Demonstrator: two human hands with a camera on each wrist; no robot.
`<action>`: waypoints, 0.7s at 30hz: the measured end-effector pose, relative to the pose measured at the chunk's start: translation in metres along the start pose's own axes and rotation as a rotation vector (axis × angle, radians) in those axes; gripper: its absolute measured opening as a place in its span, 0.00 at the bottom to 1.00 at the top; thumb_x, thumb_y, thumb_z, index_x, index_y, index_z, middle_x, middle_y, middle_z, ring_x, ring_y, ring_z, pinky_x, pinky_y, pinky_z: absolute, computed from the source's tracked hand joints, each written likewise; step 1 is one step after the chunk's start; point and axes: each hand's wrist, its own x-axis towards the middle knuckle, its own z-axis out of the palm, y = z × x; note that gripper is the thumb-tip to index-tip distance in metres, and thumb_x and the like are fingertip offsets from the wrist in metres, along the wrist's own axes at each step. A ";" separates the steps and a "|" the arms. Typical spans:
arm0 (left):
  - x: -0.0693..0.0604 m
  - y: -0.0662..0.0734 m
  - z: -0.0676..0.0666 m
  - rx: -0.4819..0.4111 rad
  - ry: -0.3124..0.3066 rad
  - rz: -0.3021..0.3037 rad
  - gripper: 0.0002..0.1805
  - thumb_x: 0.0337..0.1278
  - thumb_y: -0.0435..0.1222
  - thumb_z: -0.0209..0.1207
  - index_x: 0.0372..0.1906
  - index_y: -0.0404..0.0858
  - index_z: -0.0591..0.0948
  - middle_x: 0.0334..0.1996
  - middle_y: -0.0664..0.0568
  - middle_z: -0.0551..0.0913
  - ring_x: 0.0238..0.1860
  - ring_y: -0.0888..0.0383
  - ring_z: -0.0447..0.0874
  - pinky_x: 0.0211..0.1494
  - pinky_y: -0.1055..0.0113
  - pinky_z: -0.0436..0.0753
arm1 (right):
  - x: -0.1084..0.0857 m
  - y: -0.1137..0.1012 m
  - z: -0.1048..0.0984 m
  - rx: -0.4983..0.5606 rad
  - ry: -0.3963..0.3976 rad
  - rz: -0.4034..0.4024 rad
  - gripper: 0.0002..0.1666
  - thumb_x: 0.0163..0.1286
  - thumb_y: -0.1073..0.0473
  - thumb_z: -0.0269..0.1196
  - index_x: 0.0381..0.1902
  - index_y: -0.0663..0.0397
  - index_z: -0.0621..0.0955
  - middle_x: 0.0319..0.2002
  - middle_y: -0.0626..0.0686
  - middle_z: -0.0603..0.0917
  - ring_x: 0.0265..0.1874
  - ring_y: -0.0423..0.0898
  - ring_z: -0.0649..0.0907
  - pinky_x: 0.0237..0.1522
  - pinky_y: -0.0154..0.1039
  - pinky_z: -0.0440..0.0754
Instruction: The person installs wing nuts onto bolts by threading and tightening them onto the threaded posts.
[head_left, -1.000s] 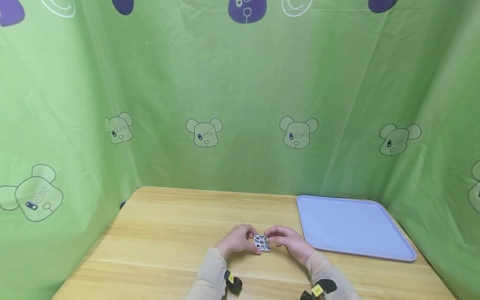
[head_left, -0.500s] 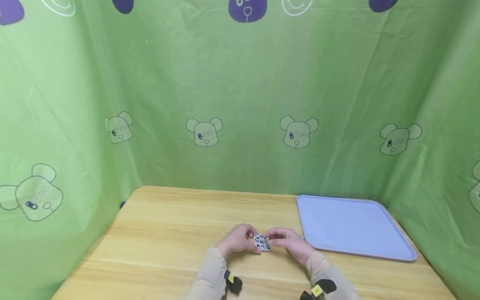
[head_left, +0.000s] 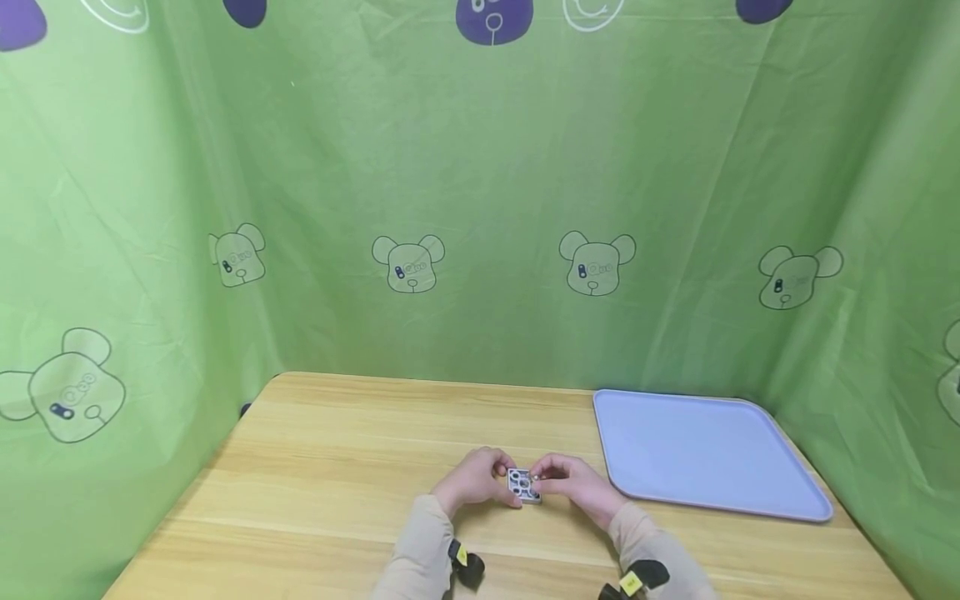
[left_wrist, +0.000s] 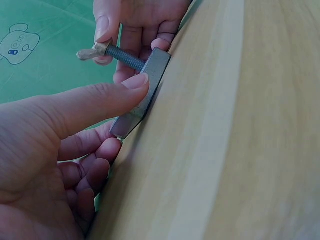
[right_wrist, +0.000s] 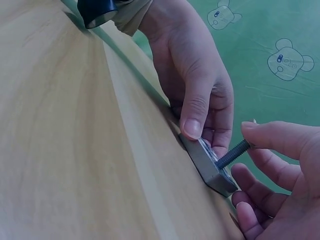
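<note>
A small square metal block point(head_left: 517, 486) with round recesses in its top lies flat on the table. A threaded stud point(left_wrist: 127, 57) stands up from it, bearing a brass-coloured wing nut point(left_wrist: 92, 51) near its free end. My left hand point(head_left: 476, 481) grips the block by its edges, the thumb along the near side. From the other side, my right hand point(head_left: 581, 486) pinches the wing nut between thumb and index finger. In the right wrist view the thumb and finger mostly hide the nut, while the stud point(right_wrist: 233, 154) shows below them. The right hand's other fingers curl near the block's corner.
The wooden table point(head_left: 337, 450) extends around both hands. A pale blue tray point(head_left: 697, 450) lies at the back right, close to the right hand. Green curtains point(head_left: 487, 333) with bear prints enclose the back and sides. Black wrist cameras point(head_left: 468, 568) are strapped to the sleeves.
My right thumb and index finger have shifted slightly around the wing nut, the fingertips coming closer together. The left hand and the block have stayed in place.
</note>
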 end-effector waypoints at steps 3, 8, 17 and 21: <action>0.000 0.000 0.000 0.003 0.002 -0.001 0.26 0.29 0.36 0.78 0.42 0.39 0.81 0.34 0.54 0.77 0.36 0.62 0.70 0.42 0.70 0.71 | 0.000 0.000 0.001 -0.006 0.012 0.003 0.20 0.61 0.60 0.66 0.45 0.69 0.76 0.41 0.51 0.80 0.45 0.46 0.76 0.53 0.41 0.67; 0.000 0.000 -0.001 -0.007 -0.002 -0.004 0.27 0.29 0.36 0.78 0.43 0.38 0.81 0.35 0.54 0.77 0.36 0.62 0.71 0.42 0.70 0.71 | 0.001 0.000 0.001 -0.004 -0.004 0.003 0.21 0.61 0.60 0.66 0.47 0.70 0.75 0.42 0.52 0.79 0.45 0.46 0.76 0.53 0.42 0.67; -0.001 0.001 0.000 -0.018 -0.002 -0.006 0.26 0.29 0.35 0.78 0.42 0.38 0.81 0.34 0.53 0.76 0.35 0.61 0.70 0.42 0.69 0.71 | -0.002 -0.002 -0.007 0.089 0.001 0.021 0.25 0.72 0.54 0.56 0.55 0.72 0.72 0.50 0.53 0.80 0.47 0.41 0.76 0.48 0.38 0.73; 0.000 0.001 0.000 -0.008 -0.005 -0.007 0.26 0.30 0.36 0.78 0.41 0.39 0.81 0.34 0.54 0.76 0.35 0.62 0.69 0.42 0.70 0.70 | -0.004 -0.001 -0.008 0.118 -0.016 0.004 0.24 0.72 0.58 0.54 0.56 0.74 0.71 0.51 0.55 0.79 0.47 0.39 0.76 0.49 0.36 0.74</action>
